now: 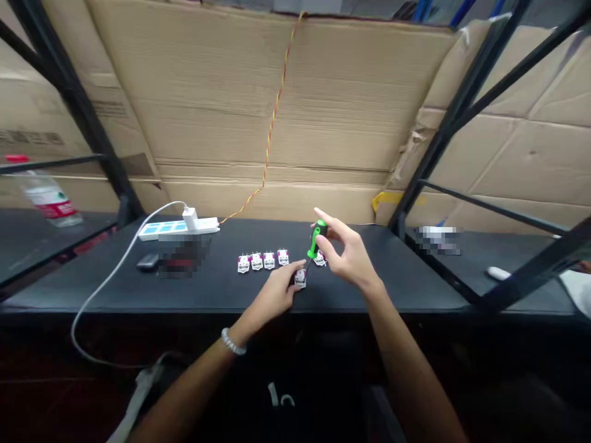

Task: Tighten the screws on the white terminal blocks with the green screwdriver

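My left hand [276, 294] pinches a small white and magenta part [300, 278] and holds it down on the black table [207, 289]. My right hand [345, 251] grips a green-handled screwdriver [316, 239], tilted with its tip down at that part. Several similar white parts [263, 261] lie in a row just behind my left hand, and one more [319, 259] shows behind the screwdriver. A bead bracelet [232, 343] circles my left wrist.
A white power strip [178, 228] with a plugged charger and white cable [108, 280] lies at the back left. A dark small object [148, 263] sits near it. A plastic bottle [44, 194] stands far left. Cardboard [295, 111] walls the back; black frame bars [443, 141] cross both sides.
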`<state>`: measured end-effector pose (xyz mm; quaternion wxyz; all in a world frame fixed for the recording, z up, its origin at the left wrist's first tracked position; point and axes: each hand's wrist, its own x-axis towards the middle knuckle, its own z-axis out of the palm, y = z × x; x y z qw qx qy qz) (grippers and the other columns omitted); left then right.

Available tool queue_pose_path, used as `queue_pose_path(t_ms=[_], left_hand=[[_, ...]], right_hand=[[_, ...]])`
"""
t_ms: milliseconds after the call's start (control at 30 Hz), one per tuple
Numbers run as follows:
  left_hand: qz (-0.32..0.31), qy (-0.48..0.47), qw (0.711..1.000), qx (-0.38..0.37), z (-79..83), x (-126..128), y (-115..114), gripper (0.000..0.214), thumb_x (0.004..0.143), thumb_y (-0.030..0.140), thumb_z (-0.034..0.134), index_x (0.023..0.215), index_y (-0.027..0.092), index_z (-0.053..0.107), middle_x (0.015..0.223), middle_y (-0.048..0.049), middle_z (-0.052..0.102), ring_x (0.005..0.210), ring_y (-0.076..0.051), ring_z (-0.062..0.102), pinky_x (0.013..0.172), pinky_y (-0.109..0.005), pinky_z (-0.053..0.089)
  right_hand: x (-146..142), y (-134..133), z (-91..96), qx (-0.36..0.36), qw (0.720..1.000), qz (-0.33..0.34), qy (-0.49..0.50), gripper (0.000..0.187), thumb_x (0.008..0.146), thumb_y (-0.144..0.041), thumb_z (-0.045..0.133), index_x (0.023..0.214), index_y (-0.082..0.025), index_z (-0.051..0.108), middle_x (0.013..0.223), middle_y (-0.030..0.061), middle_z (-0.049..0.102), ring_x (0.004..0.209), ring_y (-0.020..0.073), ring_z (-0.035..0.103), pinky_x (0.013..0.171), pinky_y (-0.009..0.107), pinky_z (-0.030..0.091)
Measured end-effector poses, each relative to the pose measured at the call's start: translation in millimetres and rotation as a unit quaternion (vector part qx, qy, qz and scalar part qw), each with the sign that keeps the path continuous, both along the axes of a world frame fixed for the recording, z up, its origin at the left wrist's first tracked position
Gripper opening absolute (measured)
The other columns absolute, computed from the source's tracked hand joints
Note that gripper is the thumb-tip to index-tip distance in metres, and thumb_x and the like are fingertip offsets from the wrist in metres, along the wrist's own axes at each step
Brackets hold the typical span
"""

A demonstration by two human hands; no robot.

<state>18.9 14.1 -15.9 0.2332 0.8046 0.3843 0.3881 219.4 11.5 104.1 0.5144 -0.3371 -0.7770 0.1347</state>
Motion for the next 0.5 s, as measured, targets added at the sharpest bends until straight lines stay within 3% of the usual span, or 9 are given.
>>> queue_pose_path(t_ms=[100, 267, 400, 500], left_hand=[[0.015, 0.01, 1.0, 0.014, -0.3, -0.5, -0.5, 0.06, 0.091, 0.004, 0.067, 0.147, 0.021, 0.059, 0.148, -0.0141, 0.066, 0.138, -0.03, 0.063, 0.124, -0.055, 0.046], [0.021, 0.011, 0.999, 0.03, -3.3, 0.1, -0.1, 0.058, 0.091, 0.005, 0.068, 0.145, 0.022, 0.061, 0.143, -0.0139, 0.068, 0.133, -0.031, 0.064, 0.12, -0.055, 0.048], [0.022, 0.015, 0.999, 0.03, -4.4, 0.6, 0.0, 0.055, 0.092, 0.007, 0.068, 0.145, 0.022, 0.061, 0.142, -0.0136, 0.068, 0.132, -0.03, 0.064, 0.12, -0.055, 0.049], [0.017, 0.016, 0.999, 0.028, -3.3, 0.2, -0.5, 0.056, 0.092, 0.006, 0.068, 0.145, 0.022, 0.06, 0.142, -0.0131, 0.068, 0.134, -0.03, 0.063, 0.121, -0.054, 0.048]], right_hand=[[-0.9, -2.8, 2.1, -0.004, 0.999, 0.031, 0.003, 0.049, 0.103, -0.032, 0.062, 0.152, -0.028, 0.061, 0.117, 0.0075, 0.074, 0.096, 0.0207, 0.071, 0.09, 0.04, 0.062], [-4.8, -3.2, 4.0, 0.073, 0.996, -0.039, -0.025, 0.042, 0.095, -0.036, 0.075, 0.137, -0.027, 0.073, 0.107, 0.0067, 0.071, 0.087, 0.0202, 0.067, 0.08, 0.037, 0.061], [-5.1, -2.7, 2.7, 0.04, 0.998, 0.047, -0.02, 0.048, 0.104, -0.03, 0.06, 0.152, -0.029, 0.06, 0.126, 0.009, 0.073, 0.109, 0.0233, 0.071, 0.095, 0.041, 0.062], [-5.0, -2.5, 1.5, 0.072, 0.997, -0.012, -0.016, 0.04, 0.098, -0.035, 0.072, 0.138, -0.028, 0.072, 0.112, 0.0073, 0.073, 0.092, 0.0214, 0.07, 0.086, 0.04, 0.062]])
